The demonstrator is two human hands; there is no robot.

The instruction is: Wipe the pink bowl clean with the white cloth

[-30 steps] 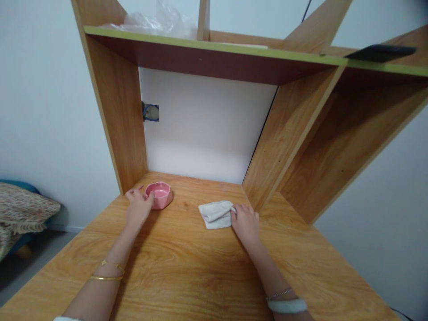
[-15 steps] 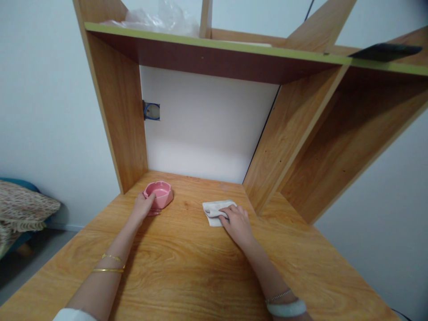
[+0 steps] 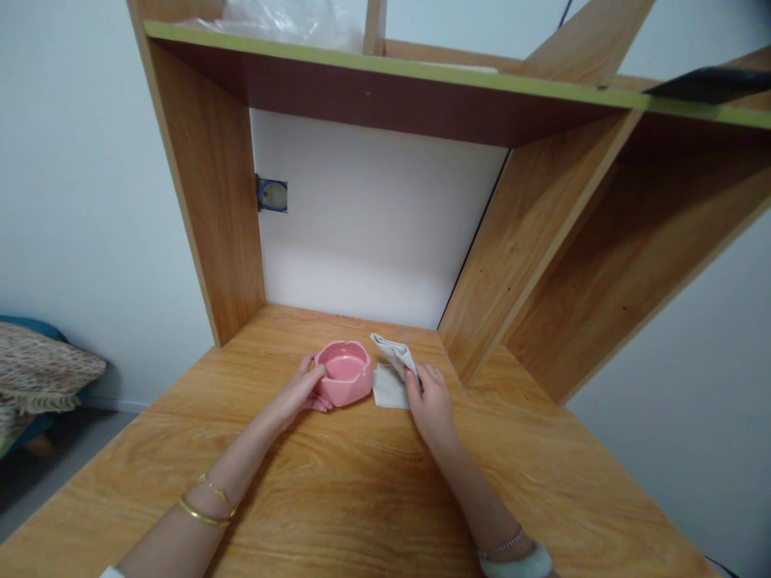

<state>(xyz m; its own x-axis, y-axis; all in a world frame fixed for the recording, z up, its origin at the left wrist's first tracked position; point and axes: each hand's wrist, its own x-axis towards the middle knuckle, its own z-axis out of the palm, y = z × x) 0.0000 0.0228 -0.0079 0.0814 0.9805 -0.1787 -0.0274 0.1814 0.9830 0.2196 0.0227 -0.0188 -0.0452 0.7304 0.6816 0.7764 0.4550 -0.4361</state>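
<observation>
A pink faceted ashtray [image 3: 344, 391] is gripped at its left side by my left hand [image 3: 304, 387], with the thumb over the rim and the fingers beneath. It is slightly raised above the wooden desk and its hollow faces up. To its right, my right hand [image 3: 430, 399] pinches the folded upper part of a pale grey-white cloth [image 3: 394, 351]. That part is lifted, while a flat lower piece [image 3: 389, 387] lies on the desk, close to the ashtray's right side. Some fingers of both hands are hidden.
Around the wooden desk [image 3: 337, 490] rise a left side panel [image 3: 208, 201] and a slanted right divider [image 3: 499, 273]. A shelf [image 3: 373, 92] overhead carries clear plastic [image 3: 295, 24] and a dark flat object [image 3: 714, 84]. An open wall socket box [image 3: 273, 195] shows at the back.
My left hand has carried the ashtray rightward, toward the cloth. My right hand has lifted and tilted up the cloth's folded part, which lay flat before.
</observation>
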